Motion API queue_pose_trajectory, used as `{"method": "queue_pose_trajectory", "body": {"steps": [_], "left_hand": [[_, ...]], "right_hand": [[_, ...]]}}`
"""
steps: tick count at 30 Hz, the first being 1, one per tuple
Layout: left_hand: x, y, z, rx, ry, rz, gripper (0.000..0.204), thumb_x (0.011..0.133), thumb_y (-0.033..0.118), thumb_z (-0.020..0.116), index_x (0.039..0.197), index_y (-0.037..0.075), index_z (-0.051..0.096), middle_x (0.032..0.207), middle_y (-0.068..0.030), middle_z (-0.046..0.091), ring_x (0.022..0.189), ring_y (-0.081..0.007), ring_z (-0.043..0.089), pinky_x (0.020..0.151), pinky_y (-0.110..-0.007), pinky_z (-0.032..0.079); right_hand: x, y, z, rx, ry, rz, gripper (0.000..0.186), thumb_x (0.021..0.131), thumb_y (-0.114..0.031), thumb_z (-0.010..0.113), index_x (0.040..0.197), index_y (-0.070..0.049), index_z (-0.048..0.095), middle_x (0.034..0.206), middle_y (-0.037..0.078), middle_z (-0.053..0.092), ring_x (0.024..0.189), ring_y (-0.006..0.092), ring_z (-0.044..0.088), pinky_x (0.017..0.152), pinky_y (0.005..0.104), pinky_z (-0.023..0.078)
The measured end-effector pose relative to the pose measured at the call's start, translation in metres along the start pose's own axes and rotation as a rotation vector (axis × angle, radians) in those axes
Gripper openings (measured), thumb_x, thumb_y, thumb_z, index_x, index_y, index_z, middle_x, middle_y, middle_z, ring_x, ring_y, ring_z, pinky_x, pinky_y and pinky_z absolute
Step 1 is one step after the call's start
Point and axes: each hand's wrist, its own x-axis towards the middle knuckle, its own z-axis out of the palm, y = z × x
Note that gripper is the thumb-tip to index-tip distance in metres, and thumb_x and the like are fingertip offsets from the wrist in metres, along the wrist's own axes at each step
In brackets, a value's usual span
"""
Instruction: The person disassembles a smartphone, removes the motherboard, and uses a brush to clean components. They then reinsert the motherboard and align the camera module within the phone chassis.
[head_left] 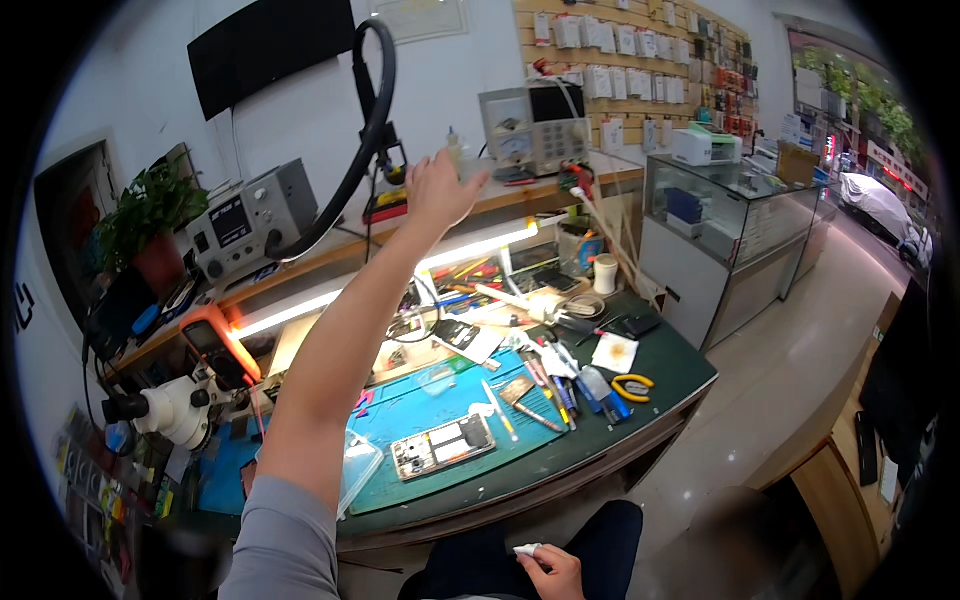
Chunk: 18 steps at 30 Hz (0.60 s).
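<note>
White piece [527, 549] held over the lap, 5 o'clock from the phone [443, 447]; right hand [555, 577] has it pinched between thumb and fingers. Left hand [443, 190] is up at shelf height, 12 o'clock from the phone, arm stretched over the bench [665, 375]; fingers look partly spread, right by a bottle [453, 148], can't tell if they touch it. Phone lies opened, insides up, on the blue mat [408, 404]. All clock directions from the phone: brush [518, 389] at 2, partly on the mat; pliers [633, 388], yellow handles, between 2 and 3, on the bench; clear box [361, 473] between 8 and 9, near the phone, partly hidden by the left arm. Microscope [172, 412] at 9, orange-edged multimeter [222, 347] at 10, leaning up. Farther out: grey bench unit [252, 225] with dials between 10 and 11, glass case [700, 225] at 2, lit tube [482, 244] around 12, below the shelf [610, 183] edge.
</note>
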Motion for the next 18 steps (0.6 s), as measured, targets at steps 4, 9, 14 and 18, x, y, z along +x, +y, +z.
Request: {"method": "queue_pose_trajectory", "body": {"steps": [4,9,14,18], "left_hand": [[0.021,0.003,0.040,-0.024,-0.122,-0.185,0.062,0.091,0.049,0.074,0.128,0.000,0.066,0.126,-0.0249,0.071,0.128,-0.0372,0.063,0.125,-0.058,0.024],[-0.001,-0.007,0.033,-0.245,0.087,-0.088,0.052,0.092,0.038,0.076,0.128,0.002,0.068,0.128,-0.0215,0.070,0.118,-0.0332,0.069,0.119,-0.053,0.037],[-0.143,0.040,-0.016,-1.031,-0.122,-0.170,0.042,0.097,0.011,0.075,0.136,0.000,0.062,0.123,-0.0119,0.066,0.125,-0.0204,0.064,0.102,-0.038,0.055],[-0.295,0.045,-0.074,-0.708,-0.460,0.082,0.049,0.093,0.006,0.079,0.138,0.001,0.061,0.130,-0.0138,0.067,0.122,-0.0290,0.065,0.100,-0.039,0.056]], "right_hand": [[-0.002,0.014,-0.033,-0.057,0.144,-0.004,0.014,0.094,-0.005,0.073,0.106,0.001,0.077,0.098,0.015,0.076,0.084,0.0271,0.074,0.076,0.0348,0.057],[0.012,0.018,-0.047,-0.050,0.165,-0.031,0.018,0.096,-0.004,0.071,0.112,0.002,0.076,0.103,0.016,0.076,0.087,0.0232,0.074,0.078,0.0330,0.057],[0.039,0.033,-0.058,0.260,0.167,0.208,0.016,0.100,-0.013,0.072,0.101,0.003,0.075,0.081,0.004,0.068,0.067,0.0118,0.066,0.062,0.0273,0.053],[0.064,0.003,-0.048,0.768,-0.035,0.522,0.023,0.107,-0.021,0.064,0.114,0.000,0.071,0.088,0.001,0.066,0.069,0.0090,0.063,0.065,0.0253,0.055]]}}
